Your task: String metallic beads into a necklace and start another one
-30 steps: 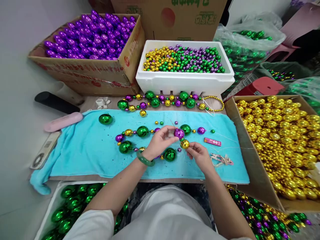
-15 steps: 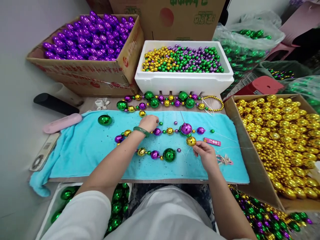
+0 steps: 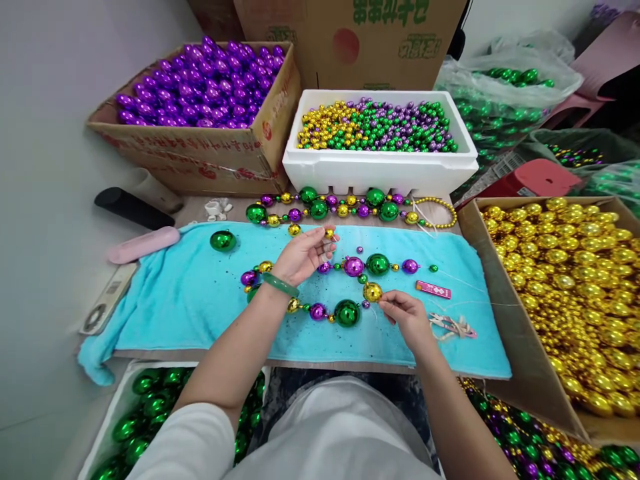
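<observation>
My left hand (image 3: 306, 257), with a green bangle at the wrist, is raised over the strand with the palm partly turned up. Its curled fingertips hold a small gold bead (image 3: 329, 233). My right hand (image 3: 406, 315) pinches the edge of a larger gold bead (image 3: 373, 292). Between the hands, a purple bead (image 3: 354, 267) and a big green bead (image 3: 377, 265) lie in the strand's upper row. Another big green bead (image 3: 347, 313) is in the lower row. Loops of the strand beneath my left hand and forearm are partly hidden. Thin thread trails to the right.
Beads lie on a blue towel (image 3: 170, 293). A finished-looking bead necklace (image 3: 319, 209) lies behind it. Beyond stand a white foam box (image 3: 380, 163) and a carton (image 3: 185, 157) of purple beads. A gold-bead carton (image 3: 510, 320) borders the right. A pink packet (image 3: 433, 289) lies near my right hand.
My left hand has turned from a downward fist to palm-up, with a gold bead at its fingertips. The raised purple bead now lies in the row. My right hand's gold bead moved slightly left and down.
</observation>
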{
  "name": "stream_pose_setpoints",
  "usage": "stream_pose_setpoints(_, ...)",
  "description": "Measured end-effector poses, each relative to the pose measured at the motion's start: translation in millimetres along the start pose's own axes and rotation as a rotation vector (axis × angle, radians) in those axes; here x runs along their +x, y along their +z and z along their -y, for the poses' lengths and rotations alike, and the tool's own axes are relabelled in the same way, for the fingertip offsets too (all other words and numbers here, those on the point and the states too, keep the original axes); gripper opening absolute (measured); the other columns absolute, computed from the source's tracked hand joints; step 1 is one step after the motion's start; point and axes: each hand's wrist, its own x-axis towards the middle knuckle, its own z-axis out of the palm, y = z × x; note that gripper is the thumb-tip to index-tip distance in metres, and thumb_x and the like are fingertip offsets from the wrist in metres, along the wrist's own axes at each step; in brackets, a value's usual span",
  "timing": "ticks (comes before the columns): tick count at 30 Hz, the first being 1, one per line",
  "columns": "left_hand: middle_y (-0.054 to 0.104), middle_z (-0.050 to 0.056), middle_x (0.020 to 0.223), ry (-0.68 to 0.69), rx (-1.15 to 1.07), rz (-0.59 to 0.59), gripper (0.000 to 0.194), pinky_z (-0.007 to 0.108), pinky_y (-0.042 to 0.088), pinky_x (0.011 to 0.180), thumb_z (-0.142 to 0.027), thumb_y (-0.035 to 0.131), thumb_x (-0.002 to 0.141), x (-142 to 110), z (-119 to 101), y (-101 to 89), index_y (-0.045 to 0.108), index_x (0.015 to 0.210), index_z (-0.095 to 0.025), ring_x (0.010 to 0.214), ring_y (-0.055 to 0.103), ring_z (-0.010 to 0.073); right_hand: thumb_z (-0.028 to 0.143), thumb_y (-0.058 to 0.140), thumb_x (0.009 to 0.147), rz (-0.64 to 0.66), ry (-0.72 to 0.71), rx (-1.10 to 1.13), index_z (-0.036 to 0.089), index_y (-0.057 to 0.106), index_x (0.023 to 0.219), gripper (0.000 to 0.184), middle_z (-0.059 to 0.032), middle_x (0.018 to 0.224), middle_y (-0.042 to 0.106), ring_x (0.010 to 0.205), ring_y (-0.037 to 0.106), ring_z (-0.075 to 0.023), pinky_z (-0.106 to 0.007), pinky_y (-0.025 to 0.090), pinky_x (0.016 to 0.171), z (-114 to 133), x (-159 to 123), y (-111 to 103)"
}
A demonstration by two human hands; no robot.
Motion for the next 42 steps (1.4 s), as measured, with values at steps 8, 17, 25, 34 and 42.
stream_pose_setpoints(8, 0.072, 0.005, 0.084, 0.067, -0.015, -0.006, 0.013, 0.021, 0.051, 0.062, -0.015, 0.065, 0.083, -2, 4, -0.4, 0.068, 0.096, -0.013, 0.068, 0.065, 0.0093, 0.043, 0.074, 0.058, 0.016, -0.006, -0.008, 0.017, 0.064, 0.063, 0.028, 0.0047, 0.045, 0.043, 0.044, 0.032, -0.0076, -0.023, 0.024, 0.044, 0, -2, 3)
stream_pose_setpoints(17, 0.072, 0.005, 0.087, 0.106, 0.023, -0.019, 0.017, 0.021, 0.050, 0.063, -0.018, 0.069, 0.079, -2, 6, -4.4, 0.068, 0.096, -0.015, 0.069, 0.064, 0.0087, 0.042, 0.076, 0.058, 0.010, 0.002, -0.005, 0.018, 0.065, 0.063, 0.027, 0.0037, 0.045, 0.044, 0.044, 0.033, -0.0083, -0.023, 0.024, 0.042, 2, -3, 1)
stream_pose_setpoints(25, 0.072, 0.003, 0.090, 0.164, 0.029, -0.020, 0.024, 0.021, 0.049, 0.064, -0.015, 0.074, 0.071, -6, 7, -0.8, 0.068, 0.094, -0.016, 0.070, 0.063, 0.0083, 0.042, 0.077, 0.058, -0.032, -0.009, 0.018, 0.017, 0.065, 0.063, 0.029, 0.0041, 0.046, 0.043, 0.043, 0.033, -0.0078, -0.022, 0.023, 0.042, -11, 1, 0)
stream_pose_setpoints(34, 0.070, 0.000, 0.090, 0.261, 0.080, 0.000, 0.047, 0.020, 0.048, 0.063, -0.016, 0.080, 0.063, -9, 7, 2.8, 0.063, 0.106, -0.019, 0.070, 0.062, 0.0080, 0.043, 0.076, 0.060, -0.032, -0.031, 0.002, 0.017, 0.064, 0.065, 0.029, 0.0040, 0.046, 0.045, 0.043, 0.034, -0.0073, -0.022, 0.024, 0.041, -10, 1, 0)
stream_pose_setpoints(42, 0.069, 0.001, 0.081, 0.204, 0.241, 0.055, 0.026, 0.024, 0.047, 0.067, -0.025, 0.082, 0.060, -10, 23, 14.6, 0.063, 0.076, -0.017, 0.073, 0.060, 0.0107, 0.041, 0.076, 0.060, -0.022, -0.104, 0.081, 0.020, 0.060, 0.078, 0.032, 0.0031, 0.056, 0.056, 0.047, 0.047, -0.0106, -0.023, 0.039, 0.042, 3, 1, 6)
